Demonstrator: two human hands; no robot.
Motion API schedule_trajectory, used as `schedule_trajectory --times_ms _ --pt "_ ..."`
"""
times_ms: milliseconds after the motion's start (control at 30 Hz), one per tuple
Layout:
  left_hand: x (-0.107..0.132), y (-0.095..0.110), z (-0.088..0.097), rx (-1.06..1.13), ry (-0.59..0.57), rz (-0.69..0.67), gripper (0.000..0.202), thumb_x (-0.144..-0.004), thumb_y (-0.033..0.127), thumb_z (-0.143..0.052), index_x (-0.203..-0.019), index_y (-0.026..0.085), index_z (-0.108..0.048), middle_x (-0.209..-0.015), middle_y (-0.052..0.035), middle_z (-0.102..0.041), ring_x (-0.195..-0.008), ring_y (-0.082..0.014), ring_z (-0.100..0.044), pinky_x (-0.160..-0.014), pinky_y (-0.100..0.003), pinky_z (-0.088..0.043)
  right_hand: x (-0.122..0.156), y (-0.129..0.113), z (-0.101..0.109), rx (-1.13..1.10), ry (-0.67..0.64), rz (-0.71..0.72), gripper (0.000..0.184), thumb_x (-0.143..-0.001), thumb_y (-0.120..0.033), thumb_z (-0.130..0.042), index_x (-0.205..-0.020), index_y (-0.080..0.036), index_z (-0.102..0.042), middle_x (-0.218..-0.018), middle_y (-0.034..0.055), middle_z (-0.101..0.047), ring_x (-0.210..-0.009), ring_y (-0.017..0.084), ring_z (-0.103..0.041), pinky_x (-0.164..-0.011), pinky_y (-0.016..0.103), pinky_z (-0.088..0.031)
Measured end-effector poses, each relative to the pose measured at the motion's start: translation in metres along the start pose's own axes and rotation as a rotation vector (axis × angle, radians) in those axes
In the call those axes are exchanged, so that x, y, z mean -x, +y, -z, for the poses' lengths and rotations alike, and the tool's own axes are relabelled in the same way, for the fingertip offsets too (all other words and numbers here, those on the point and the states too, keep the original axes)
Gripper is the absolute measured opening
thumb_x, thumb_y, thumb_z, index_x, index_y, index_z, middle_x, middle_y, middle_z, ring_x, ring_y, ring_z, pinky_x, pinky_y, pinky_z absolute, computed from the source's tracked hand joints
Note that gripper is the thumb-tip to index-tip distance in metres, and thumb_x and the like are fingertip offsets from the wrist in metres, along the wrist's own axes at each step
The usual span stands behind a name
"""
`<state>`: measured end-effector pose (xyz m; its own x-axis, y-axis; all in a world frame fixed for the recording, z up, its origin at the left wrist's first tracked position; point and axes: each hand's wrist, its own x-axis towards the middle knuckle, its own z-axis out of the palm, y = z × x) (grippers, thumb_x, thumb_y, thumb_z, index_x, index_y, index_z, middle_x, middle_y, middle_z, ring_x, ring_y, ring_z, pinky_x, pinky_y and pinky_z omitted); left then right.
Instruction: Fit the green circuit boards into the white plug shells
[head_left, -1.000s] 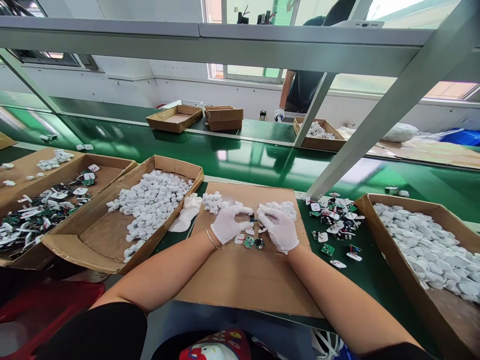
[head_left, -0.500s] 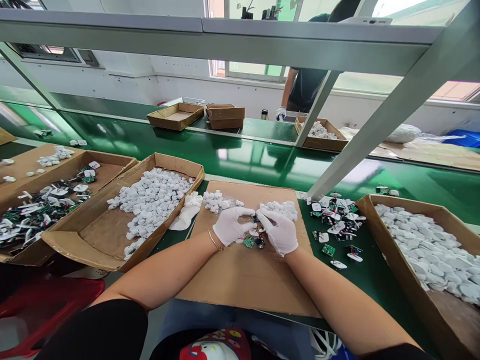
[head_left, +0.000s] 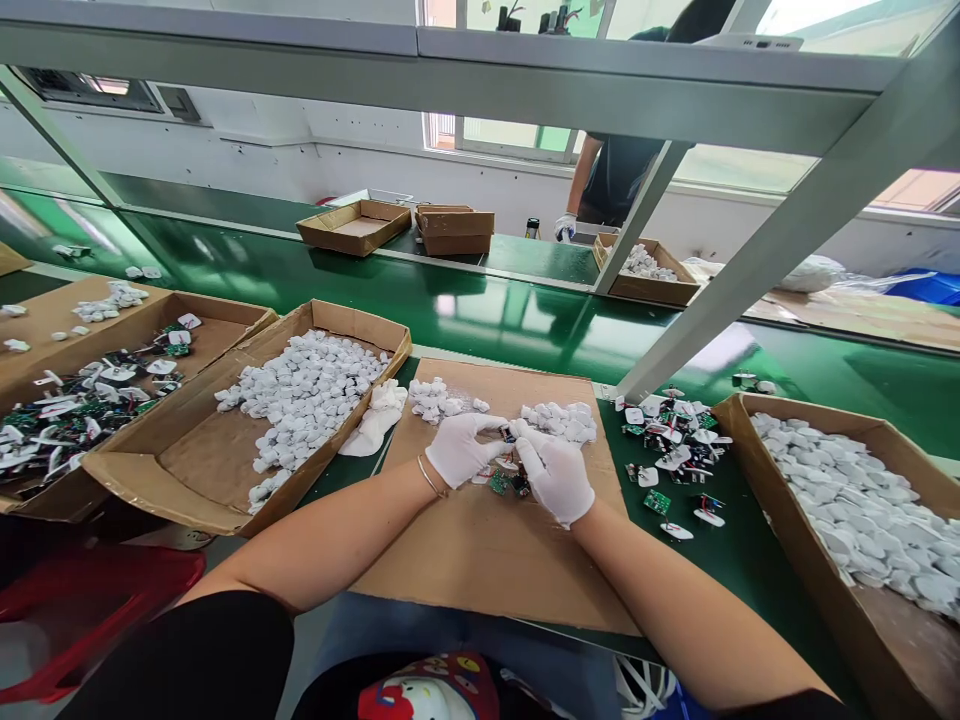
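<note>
My left hand (head_left: 459,450) and my right hand (head_left: 559,475), both in white gloves, meet above a cardboard sheet (head_left: 495,560). Between their fingertips is a small dark circuit board (head_left: 508,434), pinched from both sides; its details are too small to make out. Just below the fingers, a green circuit board (head_left: 499,482) with wires and a dark part (head_left: 520,486) rest on the cardboard. Behind my hands lie two heaps of small white plastic pieces, a left heap (head_left: 439,400) and a right heap (head_left: 561,421).
Left stand a cardboard tray (head_left: 176,475) of white pieces and another with circuit boards (head_left: 90,400). Right are a pile of wired boards (head_left: 675,435) and a tray of flat white covers (head_left: 862,490). A slanted metal post (head_left: 750,250) rises beyond. A person (head_left: 611,180) stands across the bench.
My fingers have shifted slightly around the small board, and more of it shows between them. The right hand has turned a little. The whole view has moved slightly.
</note>
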<state>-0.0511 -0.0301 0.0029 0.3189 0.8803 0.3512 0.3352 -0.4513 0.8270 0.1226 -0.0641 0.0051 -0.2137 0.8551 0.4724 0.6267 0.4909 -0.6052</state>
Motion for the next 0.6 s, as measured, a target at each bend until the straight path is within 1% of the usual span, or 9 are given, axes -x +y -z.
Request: schedule_trajectory --times_ms 133,233,333,400,500,533,600 --pt "-0.0003 -0.0071 0.0 -0.018 -0.037 -0.008 0.027 -0.073 0.026 -0.074 -0.1 0.021 -0.074 -0.095 -0.0019 -0.076 -0.086 -0.0182 -0.071 -0.083 -0.028 -0.056 0.0039 -0.0016 -0.0025 0.08 -0.061 -0.009 0.038 -0.094 -0.027 -0.041 -0.121 -0.017 -0.066 -0.116 0.0099 -0.069 -0.104 0.027 -0.068 -0.093 0.038 -0.053" --pt "-0.0006 -0.0088 0.0008 -0.057 -0.048 -0.019 0.026 -0.074 0.023 -0.072 -0.1 0.022 -0.074 -0.096 -0.0013 -0.076 -0.089 -0.0184 -0.07 -0.084 -0.028 -0.055 0.0059 -0.0051 -0.004 0.123 -0.072 -0.004 0.04 -0.094 -0.029 -0.041 -0.124 -0.015 -0.064 -0.118 0.0124 -0.068 -0.108 0.028 -0.066 -0.093 0.038 -0.053" --pt "-0.0008 -0.0083 0.0017 -0.094 -0.045 -0.015 0.026 -0.073 0.02 -0.071 -0.099 0.022 -0.074 -0.097 -0.001 -0.076 -0.091 -0.019 -0.07 -0.087 -0.029 -0.055 0.0069 -0.0084 -0.005 0.144 -0.091 -0.02 0.043 -0.094 -0.03 -0.04 -0.126 -0.012 -0.062 -0.118 0.0157 -0.068 -0.106 0.031 -0.067 -0.09 0.041 -0.054" --pt "-0.0011 -0.0084 0.0015 -0.079 -0.041 -0.002 0.026 -0.073 0.019 -0.07 -0.099 0.021 -0.074 -0.097 -0.0015 -0.076 -0.091 -0.0191 -0.07 -0.088 -0.03 -0.055 0.0065 -0.0084 -0.0048 0.135 -0.099 -0.033 0.044 -0.093 -0.03 -0.041 -0.127 -0.01 -0.061 -0.118 0.0172 -0.067 -0.105 0.032 -0.067 -0.091 0.043 -0.054" --pt "-0.0026 -0.0098 0.0003 0.02 -0.037 0.017 0.025 -0.074 0.023 -0.071 -0.099 0.02 -0.073 -0.095 -0.0029 -0.076 -0.089 -0.0184 -0.07 -0.086 -0.03 -0.055 0.0044 -0.0048 -0.0029 0.008 -0.084 -0.055 0.041 -0.092 -0.029 -0.043 -0.125 -0.014 -0.063 -0.12 0.0148 -0.067 -0.109 0.031 -0.065 -0.095 0.044 -0.051" --pt "-0.0034 -0.0104 0.0002 0.055 -0.028 0.024 0.025 -0.074 0.025 -0.072 -0.098 0.019 -0.073 -0.095 -0.0036 -0.075 -0.088 -0.0184 -0.07 -0.085 -0.03 -0.056 0.0034 -0.003 -0.0025 -0.074 -0.07 -0.076 0.039 -0.092 -0.029 -0.045 -0.122 -0.016 -0.065 -0.121 0.0131 -0.067 -0.111 0.03 -0.064 -0.098 0.044 -0.05" --pt "-0.0049 -0.0114 0.0014 0.1 0.0 0.033 0.025 -0.073 0.027 -0.073 -0.096 0.018 -0.073 -0.093 -0.005 -0.075 -0.087 -0.0187 -0.069 -0.084 -0.031 -0.056 0.0011 0.0001 -0.0027 -0.284 0.01 -0.172 0.034 -0.09 -0.03 -0.049 -0.117 -0.02 -0.066 -0.118 0.0107 -0.069 -0.111 0.027 -0.064 -0.1 0.044 -0.049"
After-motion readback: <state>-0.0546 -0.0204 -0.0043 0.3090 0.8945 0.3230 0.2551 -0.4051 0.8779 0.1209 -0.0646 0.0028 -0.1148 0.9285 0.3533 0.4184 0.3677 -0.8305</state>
